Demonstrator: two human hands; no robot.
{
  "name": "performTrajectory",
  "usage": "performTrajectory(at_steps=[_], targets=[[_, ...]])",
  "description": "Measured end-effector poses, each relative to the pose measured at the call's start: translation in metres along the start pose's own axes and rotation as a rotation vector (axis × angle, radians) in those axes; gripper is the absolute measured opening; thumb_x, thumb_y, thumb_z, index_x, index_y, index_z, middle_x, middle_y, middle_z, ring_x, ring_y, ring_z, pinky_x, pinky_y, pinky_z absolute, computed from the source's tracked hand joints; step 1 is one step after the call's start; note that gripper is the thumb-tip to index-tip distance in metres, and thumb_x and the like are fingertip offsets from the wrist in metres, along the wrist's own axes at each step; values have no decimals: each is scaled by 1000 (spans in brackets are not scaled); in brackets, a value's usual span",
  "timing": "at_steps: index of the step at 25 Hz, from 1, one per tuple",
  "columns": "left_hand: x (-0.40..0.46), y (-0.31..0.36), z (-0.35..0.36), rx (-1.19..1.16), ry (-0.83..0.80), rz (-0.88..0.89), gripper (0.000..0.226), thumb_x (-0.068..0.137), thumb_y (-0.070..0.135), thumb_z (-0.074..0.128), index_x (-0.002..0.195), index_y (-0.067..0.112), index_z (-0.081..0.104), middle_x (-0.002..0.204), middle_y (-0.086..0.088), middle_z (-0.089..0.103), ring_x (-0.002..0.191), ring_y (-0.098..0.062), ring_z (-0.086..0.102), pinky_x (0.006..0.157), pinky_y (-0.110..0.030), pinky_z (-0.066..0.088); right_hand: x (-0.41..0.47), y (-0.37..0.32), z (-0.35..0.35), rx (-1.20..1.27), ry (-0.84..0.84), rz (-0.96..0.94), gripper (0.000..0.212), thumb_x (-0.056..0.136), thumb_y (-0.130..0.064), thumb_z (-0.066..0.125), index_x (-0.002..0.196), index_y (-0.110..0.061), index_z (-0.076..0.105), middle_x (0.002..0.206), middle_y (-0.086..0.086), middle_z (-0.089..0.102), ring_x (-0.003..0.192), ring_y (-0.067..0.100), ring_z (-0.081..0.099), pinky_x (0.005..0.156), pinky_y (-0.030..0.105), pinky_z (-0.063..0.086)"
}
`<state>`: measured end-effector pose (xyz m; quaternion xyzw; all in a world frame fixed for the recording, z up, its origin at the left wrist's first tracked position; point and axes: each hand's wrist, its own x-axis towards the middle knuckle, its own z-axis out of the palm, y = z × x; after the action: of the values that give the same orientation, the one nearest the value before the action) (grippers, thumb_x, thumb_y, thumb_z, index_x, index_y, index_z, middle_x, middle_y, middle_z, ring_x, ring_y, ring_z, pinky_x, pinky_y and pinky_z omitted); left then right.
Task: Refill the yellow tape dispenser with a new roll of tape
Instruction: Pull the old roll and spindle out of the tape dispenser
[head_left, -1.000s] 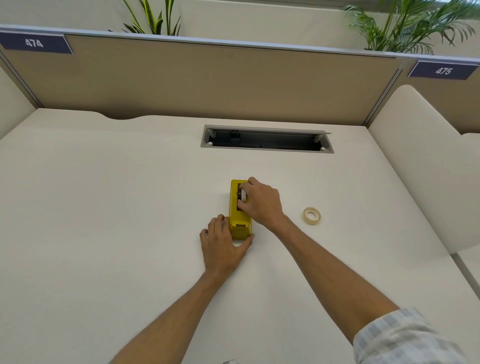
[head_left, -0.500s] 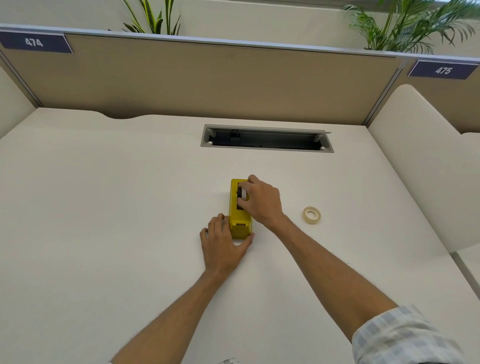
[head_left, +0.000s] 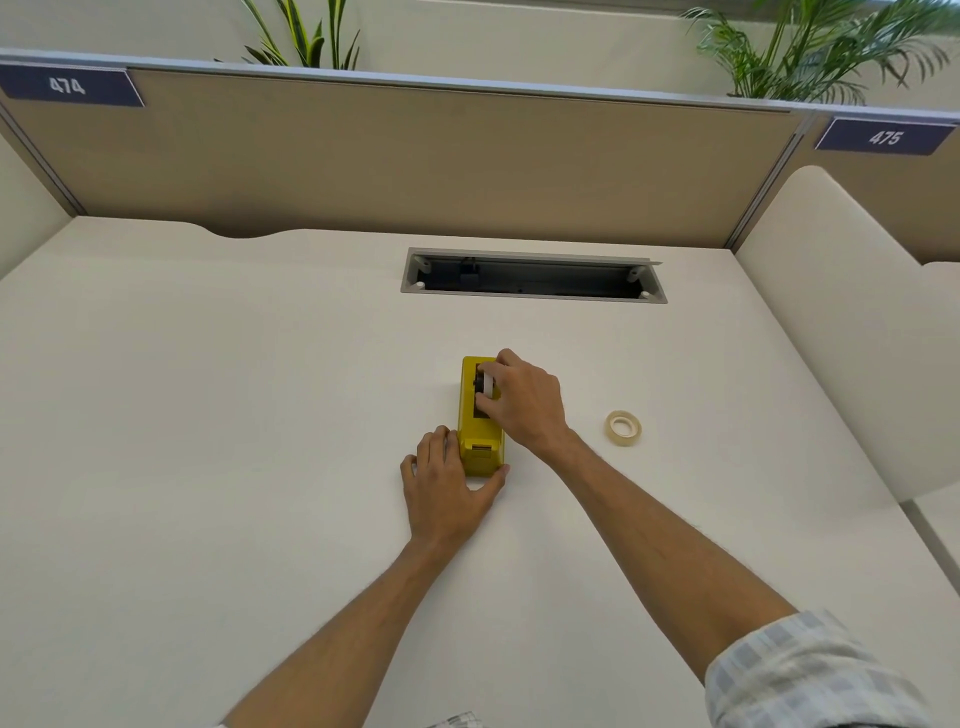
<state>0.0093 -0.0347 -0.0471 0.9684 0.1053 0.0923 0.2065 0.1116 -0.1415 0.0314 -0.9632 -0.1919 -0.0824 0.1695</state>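
Note:
The yellow tape dispenser (head_left: 480, 441) stands lengthwise on the cream desk, its cutter end toward me. My left hand (head_left: 447, 486) lies flat on the desk and clasps that near end, thumb on its right side. My right hand (head_left: 524, 400) sits over the dispenser's open well, fingers pinched on a white tape core (head_left: 488, 384) standing on edge in the well. A roll of clear tape (head_left: 623, 428) lies flat on the desk to the right, apart from both hands.
An open cable slot (head_left: 533, 280) is cut into the desk behind the dispenser. A tan partition (head_left: 415, 166) closes the back, and a cream side panel (head_left: 841, 322) rises on the right. Plants stand behind the partition.
My right hand has shifted very slightly over the well while staying pinched on the white core. My left hand and the dispenser have stayed put.

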Motion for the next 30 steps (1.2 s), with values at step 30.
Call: performTrajectory(at_steps=[30], targets=[[4, -12, -14, -347, -179, 5, 86, 77, 55, 48, 152, 19, 24, 158, -2, 28, 147, -18, 22, 117, -38, 15, -17, -12, -15, 186, 98, 56, 37, 83, -34, 71, 115, -17, 69, 95, 0, 64, 74, 20, 63, 62, 31, 51]])
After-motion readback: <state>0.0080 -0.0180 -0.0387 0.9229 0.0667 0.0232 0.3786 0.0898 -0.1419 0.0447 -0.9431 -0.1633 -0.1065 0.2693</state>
